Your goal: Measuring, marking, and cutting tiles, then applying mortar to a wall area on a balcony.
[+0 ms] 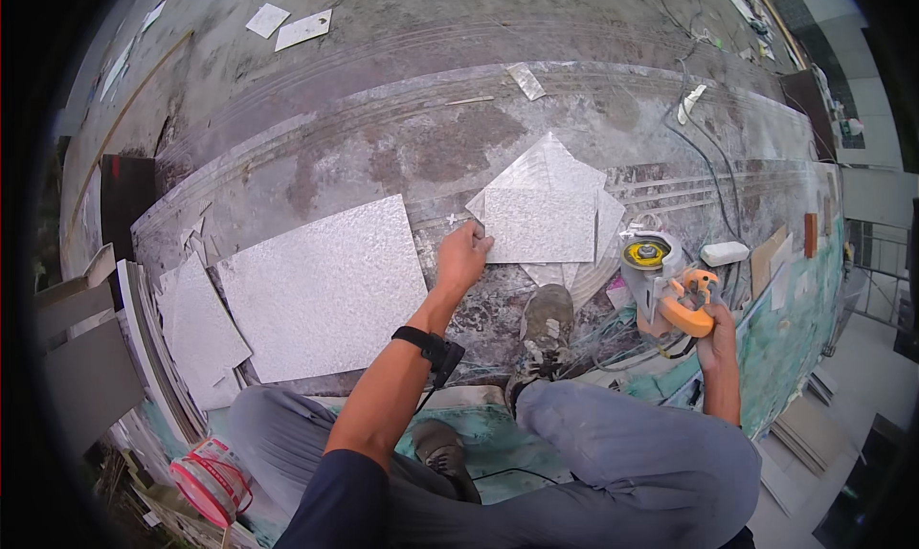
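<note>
My left hand [464, 255] is closed on the left edge of a square white speckled tile [539, 225]. That tile lies on top of other pale pieces [549, 156] fanned out at different angles beneath it. In my right hand [718, 343] is an orange-handled tile cutter [687, 314], gripped at the handle. Its round disc with a yellow centre [645, 253] faces up, beside the tile stack. I cannot tell whether the disc is spinning. My right shoe [549, 321] stands just in front of the stack.
A large speckled slab [324, 291] lies left of my hand, with a broken piece [199, 327] beyond it. Black cable [706, 156] trails at the right near a white block [725, 253]. A red and white bucket [212, 482] stands lower left. Offcuts [304, 30] lie farther off.
</note>
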Demonstrator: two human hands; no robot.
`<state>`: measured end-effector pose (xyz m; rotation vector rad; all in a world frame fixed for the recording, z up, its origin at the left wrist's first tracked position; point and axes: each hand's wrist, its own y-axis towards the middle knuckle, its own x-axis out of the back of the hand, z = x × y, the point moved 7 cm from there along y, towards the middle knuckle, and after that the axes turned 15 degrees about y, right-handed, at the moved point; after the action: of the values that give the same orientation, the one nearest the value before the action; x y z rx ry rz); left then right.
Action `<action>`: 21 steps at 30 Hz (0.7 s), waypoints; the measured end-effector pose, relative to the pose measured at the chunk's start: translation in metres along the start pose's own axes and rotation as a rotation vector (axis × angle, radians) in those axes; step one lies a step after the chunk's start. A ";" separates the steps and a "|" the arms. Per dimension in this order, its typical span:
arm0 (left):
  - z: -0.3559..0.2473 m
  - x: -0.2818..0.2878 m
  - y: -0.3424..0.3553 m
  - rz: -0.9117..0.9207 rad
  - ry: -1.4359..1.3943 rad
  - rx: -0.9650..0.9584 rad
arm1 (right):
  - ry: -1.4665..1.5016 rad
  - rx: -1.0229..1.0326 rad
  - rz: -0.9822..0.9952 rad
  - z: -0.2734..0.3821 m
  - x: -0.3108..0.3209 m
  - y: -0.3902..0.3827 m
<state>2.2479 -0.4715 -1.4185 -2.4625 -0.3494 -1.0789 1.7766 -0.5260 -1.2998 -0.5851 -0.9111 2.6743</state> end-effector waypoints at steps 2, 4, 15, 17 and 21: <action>-0.001 -0.001 -0.003 0.006 -0.005 0.001 | 0.149 -0.040 -0.057 -0.021 -0.012 -0.018; -0.003 -0.005 -0.005 -0.018 -0.059 -0.013 | 0.297 -0.075 -0.117 -0.032 -0.014 -0.022; 0.002 -0.009 -0.014 -0.057 0.061 -0.077 | 0.114 -0.002 0.214 -0.033 -0.137 -0.053; -0.006 -0.012 -0.016 -0.055 0.081 -0.090 | 0.022 0.047 0.286 -0.032 -0.164 -0.039; -0.005 -0.012 -0.021 -0.048 -0.029 -0.036 | -0.118 0.196 0.303 -0.048 -0.198 -0.019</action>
<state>2.2288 -0.4555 -1.4184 -2.5155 -0.4031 -1.0779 1.9757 -0.5574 -1.2649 -0.5652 -0.6184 3.0525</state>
